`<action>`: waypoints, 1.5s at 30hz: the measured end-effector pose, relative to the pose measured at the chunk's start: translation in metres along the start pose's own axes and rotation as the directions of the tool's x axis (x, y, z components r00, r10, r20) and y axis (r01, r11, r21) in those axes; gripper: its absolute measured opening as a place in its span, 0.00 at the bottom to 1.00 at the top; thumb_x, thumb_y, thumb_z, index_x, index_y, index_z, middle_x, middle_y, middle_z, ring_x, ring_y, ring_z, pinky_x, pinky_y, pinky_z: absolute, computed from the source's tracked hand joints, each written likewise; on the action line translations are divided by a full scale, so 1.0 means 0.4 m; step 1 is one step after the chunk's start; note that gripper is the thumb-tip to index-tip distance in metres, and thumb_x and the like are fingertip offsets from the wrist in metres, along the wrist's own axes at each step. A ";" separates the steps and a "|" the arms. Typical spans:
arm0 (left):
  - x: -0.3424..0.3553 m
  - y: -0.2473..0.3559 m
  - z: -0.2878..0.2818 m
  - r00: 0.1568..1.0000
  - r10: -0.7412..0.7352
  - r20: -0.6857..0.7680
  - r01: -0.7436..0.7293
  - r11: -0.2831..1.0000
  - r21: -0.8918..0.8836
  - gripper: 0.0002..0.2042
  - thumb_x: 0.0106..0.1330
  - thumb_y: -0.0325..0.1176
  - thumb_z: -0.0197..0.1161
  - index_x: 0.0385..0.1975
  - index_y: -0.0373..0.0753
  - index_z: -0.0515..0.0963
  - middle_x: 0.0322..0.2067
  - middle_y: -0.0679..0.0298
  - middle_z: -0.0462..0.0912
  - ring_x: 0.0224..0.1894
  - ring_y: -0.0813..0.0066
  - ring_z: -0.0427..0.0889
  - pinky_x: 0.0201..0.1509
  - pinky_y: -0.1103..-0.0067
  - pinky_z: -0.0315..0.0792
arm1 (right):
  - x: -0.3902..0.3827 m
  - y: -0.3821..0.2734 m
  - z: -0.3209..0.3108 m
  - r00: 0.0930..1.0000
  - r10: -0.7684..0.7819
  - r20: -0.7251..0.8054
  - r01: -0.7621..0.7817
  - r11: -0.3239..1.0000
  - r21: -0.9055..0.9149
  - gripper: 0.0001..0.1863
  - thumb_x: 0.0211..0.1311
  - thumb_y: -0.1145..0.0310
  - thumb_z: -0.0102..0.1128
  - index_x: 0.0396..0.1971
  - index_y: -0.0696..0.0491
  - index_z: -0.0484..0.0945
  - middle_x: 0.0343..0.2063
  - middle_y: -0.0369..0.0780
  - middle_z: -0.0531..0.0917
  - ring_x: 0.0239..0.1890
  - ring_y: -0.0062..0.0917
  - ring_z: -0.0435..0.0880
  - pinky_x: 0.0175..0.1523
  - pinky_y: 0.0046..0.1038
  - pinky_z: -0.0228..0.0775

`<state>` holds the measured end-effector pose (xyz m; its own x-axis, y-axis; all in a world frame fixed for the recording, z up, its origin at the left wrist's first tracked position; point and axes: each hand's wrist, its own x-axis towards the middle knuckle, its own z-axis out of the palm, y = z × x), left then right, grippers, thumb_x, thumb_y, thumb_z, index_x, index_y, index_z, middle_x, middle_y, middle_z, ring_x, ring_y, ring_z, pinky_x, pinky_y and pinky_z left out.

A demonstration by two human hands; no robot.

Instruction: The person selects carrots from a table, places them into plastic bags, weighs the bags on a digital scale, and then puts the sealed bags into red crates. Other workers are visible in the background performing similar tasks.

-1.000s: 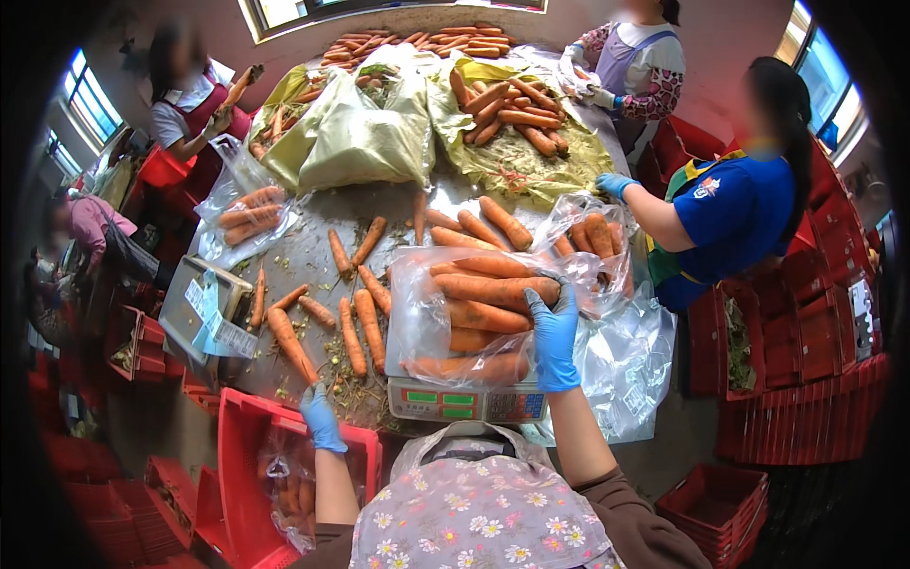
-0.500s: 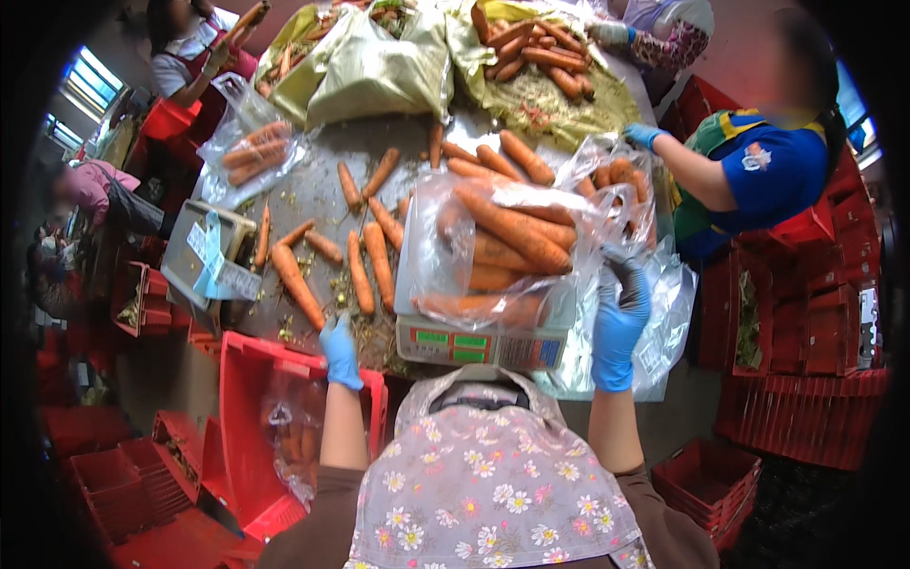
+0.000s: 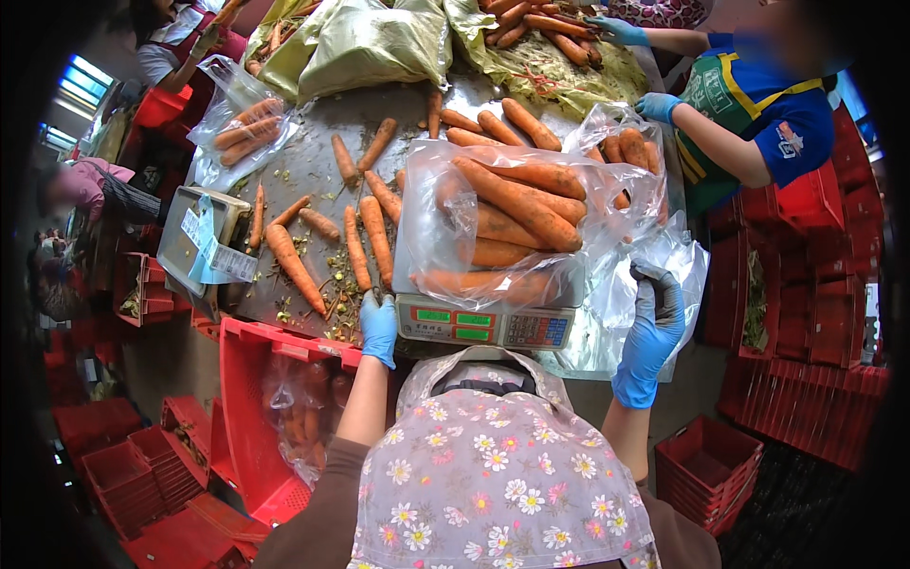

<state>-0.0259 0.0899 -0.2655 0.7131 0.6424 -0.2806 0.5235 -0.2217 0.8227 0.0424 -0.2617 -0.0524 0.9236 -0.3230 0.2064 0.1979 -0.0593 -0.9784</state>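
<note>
My left hand [image 3: 378,328], blue-gloved, has its fingers closed at the lower end of a carrot [image 3: 374,242] lying on the metal table [image 3: 313,152]. My right hand [image 3: 650,332], also gloved, has curled fingers with darkened tips over crumpled clear plastic bags [image 3: 684,266]; whatever may be in them is hidden. Between my hands, a clear bag of carrots [image 3: 517,213] rests on a scale [image 3: 488,327] with green displays. Loose carrots [image 3: 294,270] and trimmings lie left of the scale.
Carrot piles [image 3: 559,38] lie on yellow sacks [image 3: 365,57] at the back. A worker [image 3: 749,123] stands right, another [image 3: 180,43] back left. A second scale [image 3: 199,237] sits left. A red crate [image 3: 246,398] holds bagged carrots below the table; stacked crates [image 3: 701,465] stand right.
My right hand has let go of the bagged carrots and moved right. My left hand has moved right from one loose carrot to another. The worker on the right now reaches with both hands.
</note>
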 end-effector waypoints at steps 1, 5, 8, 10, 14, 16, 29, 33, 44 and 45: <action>-0.008 0.030 -0.013 1.000 0.002 -0.005 -0.002 0.999 0.036 0.16 0.58 0.28 0.55 0.44 0.27 0.69 0.38 0.47 0.77 0.39 0.56 0.77 0.45 0.69 0.69 | 0.002 -0.002 0.001 1.000 0.005 0.005 -0.005 1.000 -0.003 0.09 0.60 0.79 0.51 0.40 0.60 0.75 0.37 0.38 0.80 0.41 0.20 0.77 0.50 0.21 0.67; -0.024 0.079 -0.040 0.941 0.314 -0.123 -0.246 0.888 0.389 0.21 0.57 0.28 0.56 0.51 0.27 0.65 0.45 0.43 0.72 0.46 0.50 0.74 0.51 0.67 0.67 | 0.006 -0.006 0.017 0.998 0.019 0.052 -0.019 1.000 0.011 0.09 0.60 0.78 0.52 0.41 0.60 0.75 0.38 0.38 0.79 0.42 0.20 0.76 0.50 0.22 0.66; -0.029 0.145 -0.052 0.896 0.424 -0.133 -0.390 0.894 0.219 0.19 0.59 0.27 0.55 0.50 0.30 0.66 0.48 0.47 0.70 0.48 0.52 0.73 0.53 0.71 0.67 | 0.004 -0.001 0.041 1.000 0.002 0.028 0.000 0.999 -0.049 0.11 0.59 0.78 0.54 0.42 0.60 0.74 0.39 0.39 0.79 0.42 0.21 0.76 0.51 0.23 0.66; -0.112 0.354 -0.057 0.876 0.450 -0.174 -0.459 0.888 -0.012 0.18 0.60 0.26 0.55 0.50 0.31 0.67 0.47 0.49 0.72 0.47 0.55 0.73 0.52 0.73 0.67 | 0.017 -0.013 0.080 0.997 -0.063 0.033 0.070 0.957 -0.282 0.29 0.51 0.71 0.65 0.53 0.60 0.65 0.49 0.43 0.72 0.51 0.27 0.70 0.58 0.28 0.58; -0.196 0.576 -0.021 0.542 0.836 0.082 -0.839 0.534 0.107 0.19 0.57 0.33 0.62 0.47 0.34 0.70 0.43 0.48 0.74 0.45 0.55 0.75 0.49 0.71 0.70 | 0.081 0.057 0.167 0.951 -0.275 0.137 0.301 0.740 -0.602 0.52 0.39 0.55 0.73 0.60 0.62 0.51 0.59 0.53 0.59 0.61 0.43 0.59 0.64 0.38 0.49; -0.172 0.589 0.048 0.591 0.802 0.082 -0.772 0.534 0.345 0.24 0.50 0.38 0.66 0.46 0.33 0.71 0.38 0.49 0.77 0.39 0.56 0.78 0.43 0.69 0.72 | 0.118 0.084 0.186 0.947 -0.301 0.115 0.286 0.623 -0.728 0.49 0.41 0.54 0.70 0.59 0.62 0.52 0.52 0.56 0.68 0.53 0.48 0.69 0.58 0.38 0.60; -0.122 0.645 -0.101 0.887 0.277 0.369 0.045 0.744 -0.667 0.11 0.66 0.34 0.52 0.34 0.33 0.77 0.25 0.63 0.78 0.29 0.78 0.74 0.40 0.81 0.69 | 0.174 -0.086 0.059 0.965 -0.138 0.222 0.224 0.872 -0.436 0.17 0.53 0.80 0.48 0.45 0.60 0.73 0.29 0.43 0.81 0.32 0.30 0.80 0.38 0.28 0.71; -0.098 0.842 -0.160 0.789 0.378 0.485 0.268 0.499 -0.824 0.12 0.64 0.35 0.52 0.39 0.33 0.73 0.21 0.69 0.69 0.24 0.78 0.68 0.40 0.78 0.68 | 0.272 -0.196 0.092 0.894 0.122 0.432 -0.251 0.933 0.257 0.23 0.53 0.77 0.46 0.52 0.62 0.68 0.26 0.38 0.77 0.30 0.19 0.76 0.37 0.18 0.67; -0.105 0.911 -0.215 0.569 0.635 0.522 -0.245 0.737 -0.630 0.22 0.61 0.37 0.55 0.50 0.26 0.68 0.35 0.58 0.78 0.37 0.73 0.77 0.47 0.78 0.69 | 0.249 -0.261 0.074 0.709 -0.099 0.698 0.052 0.995 0.088 0.33 0.44 0.89 0.38 0.57 0.60 0.62 0.47 0.46 0.77 0.52 0.29 0.76 0.57 0.24 0.63; -0.113 0.901 -0.202 0.565 0.607 0.559 -0.206 0.759 -0.617 0.23 0.60 0.37 0.55 0.50 0.25 0.68 0.36 0.57 0.78 0.38 0.73 0.77 0.48 0.77 0.69 | 0.241 -0.241 0.086 0.693 -0.149 0.705 0.084 0.988 0.126 0.35 0.42 0.93 0.30 0.55 0.60 0.65 0.48 0.43 0.77 0.54 0.27 0.74 0.57 0.21 0.61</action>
<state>0.0928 0.0405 0.0836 0.9812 -0.1818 0.0651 -0.0374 0.1516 0.9877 0.1236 -0.2545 0.0621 0.8422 0.4511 0.2952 0.3146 0.0334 -0.9486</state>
